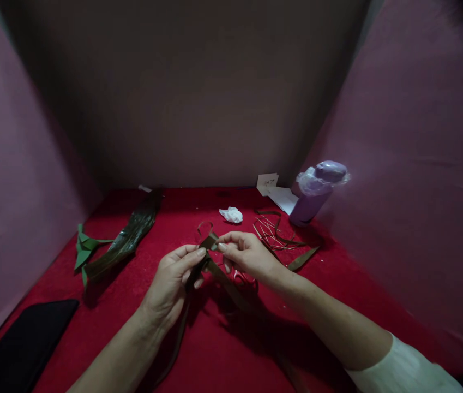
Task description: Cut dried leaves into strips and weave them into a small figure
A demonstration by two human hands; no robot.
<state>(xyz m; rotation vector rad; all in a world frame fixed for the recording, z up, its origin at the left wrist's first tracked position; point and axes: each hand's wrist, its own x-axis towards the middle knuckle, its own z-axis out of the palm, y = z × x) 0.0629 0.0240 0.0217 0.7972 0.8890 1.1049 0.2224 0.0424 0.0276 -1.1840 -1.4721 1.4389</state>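
Note:
Both hands meet over the middle of the red cloth, on a folded strip of dark green leaf (209, 240). My left hand (175, 277) pinches its folded part between thumb and fingers. With thumb and forefinger, my right hand (247, 255) grips the strip's upper right side. A thin loop rises above the fold. Long tails of the strip (229, 287) hang down toward me on both sides. Under my right hand lie red-handled scissors (240, 277), partly hidden by the fingers and the strip.
On the left lie a green folded leaf figure (86, 246), a broad dark leaf bundle (127, 240) and a black flat object (26, 344). Crumpled white tissue (231, 215), thin sticks (272, 234), leaf strips (302, 258), white papers (282, 198) and a purple container (315, 199) stand or lie farther back.

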